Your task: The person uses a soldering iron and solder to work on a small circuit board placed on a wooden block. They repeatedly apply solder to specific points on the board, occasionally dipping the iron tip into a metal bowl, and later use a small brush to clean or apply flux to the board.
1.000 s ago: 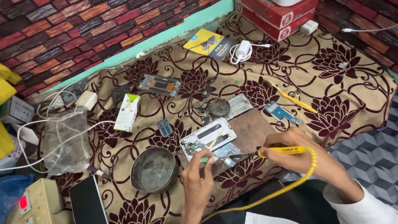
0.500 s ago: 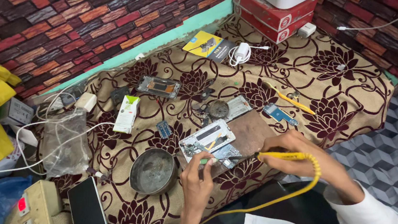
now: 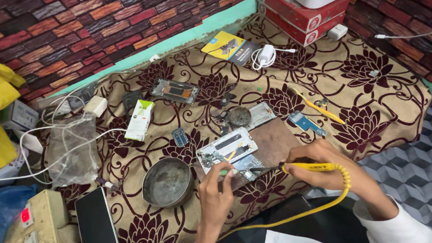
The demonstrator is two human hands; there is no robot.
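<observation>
Floral cloth (image 3: 380, 96), brick wall behind; bare patches at right. Lower left: white phone (image 3: 96, 224). Lower centre: metal bowl (image 3: 167, 182); left hand (image 3: 216, 192) pinching green-tipped tool; opened phone (image 3: 227, 149) just above. Right hand (image 3: 330, 171) gripping yellow soldering iron (image 3: 311, 167).

Round grey metal bowl (image 3: 167, 182) blocks just left of the hands; opened silver phone frame (image 3: 227, 147) ahead; bare floral cloth (image 3: 380, 96) far right.

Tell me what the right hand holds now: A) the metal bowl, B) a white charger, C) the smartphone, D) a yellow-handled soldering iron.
D: the right hand grips the yellow-handled soldering iron, its tip pointing toward the opened phone on the board.
</observation>
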